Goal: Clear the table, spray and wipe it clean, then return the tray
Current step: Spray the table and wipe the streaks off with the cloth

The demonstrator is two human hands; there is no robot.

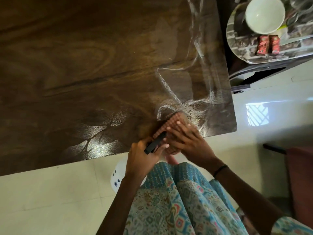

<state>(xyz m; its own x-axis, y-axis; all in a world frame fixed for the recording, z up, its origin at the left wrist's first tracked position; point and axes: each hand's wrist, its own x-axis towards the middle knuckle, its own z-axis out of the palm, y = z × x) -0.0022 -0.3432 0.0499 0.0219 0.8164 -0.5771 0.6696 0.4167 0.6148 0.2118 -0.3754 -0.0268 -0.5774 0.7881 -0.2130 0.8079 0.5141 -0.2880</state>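
At the near edge of the dark wooden table, my right hand presses flat on a brown waffle-textured cloth; hand and cloth are motion-blurred. White wet streaks run across the table's right part. Just left of the cloth, my left hand grips the black head of a white spray bottle, which hangs below the table edge. The round patterned tray sits off the table at top right, holding a white bowl and two red packets.
The tray rests on a dark piece of furniture beside the table's right edge. A reddish-brown object stands at the right on the pale tiled floor. My patterned blue garment fills the lower middle.
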